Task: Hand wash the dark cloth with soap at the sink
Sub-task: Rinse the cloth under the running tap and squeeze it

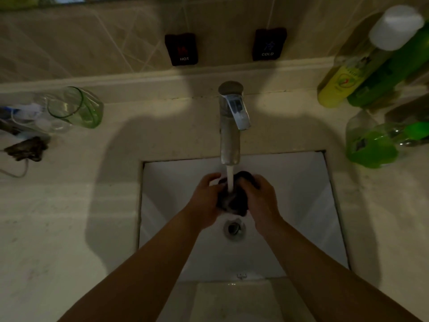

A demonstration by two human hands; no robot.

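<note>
Over the white sink (301, 205), near its back edge, my left hand (205, 201) and right hand (262, 201) bunch the dark cloth (233, 202) between them, fingers curled tight around it; water (230, 180) from the tap (229, 126) falls onto the cloth; the drain (234, 228) lies just below my hands.

Dark cloth (232, 198), white sink (290, 194), green bottles (371, 147)

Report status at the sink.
Left hand and right hand both grip dark cloth. Cloth under faucet stream, above drain. Nothing in the way.
</note>
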